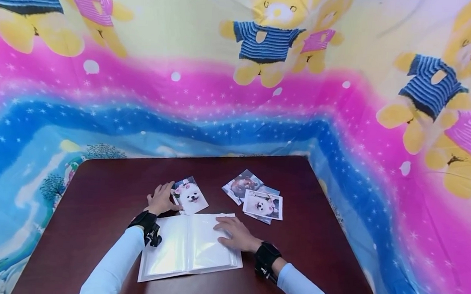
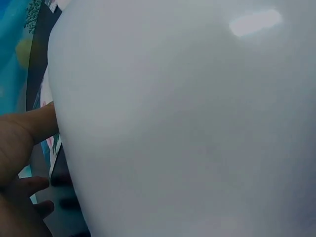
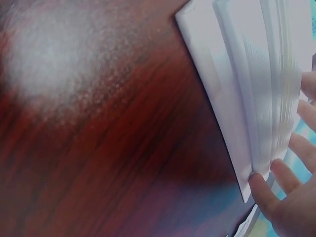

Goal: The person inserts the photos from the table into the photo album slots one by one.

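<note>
A photo album (image 1: 169,247) with clear sleeves lies opened flat near the table's front. My left hand (image 1: 162,199) is beyond its upper left edge, fingers spread along the left side of a photo of a white dog (image 1: 192,198). The thumb is by that photo's lower corner. In the left wrist view, an album page (image 2: 177,123) fills most of the frame and hides part of the left hand (image 2: 17,148). My right hand (image 1: 237,235) rests on the right page with fingers spread; in the right wrist view its fingertips (image 3: 259,185) touch the album's layered edge (image 3: 237,89).
Right of the album's top, several photos overlap on the dark red table (image 1: 306,252): another white dog photo (image 1: 263,206) over a brown animal photo (image 1: 242,185). A printed bear curtain (image 1: 206,95) hangs close around the table's back and sides.
</note>
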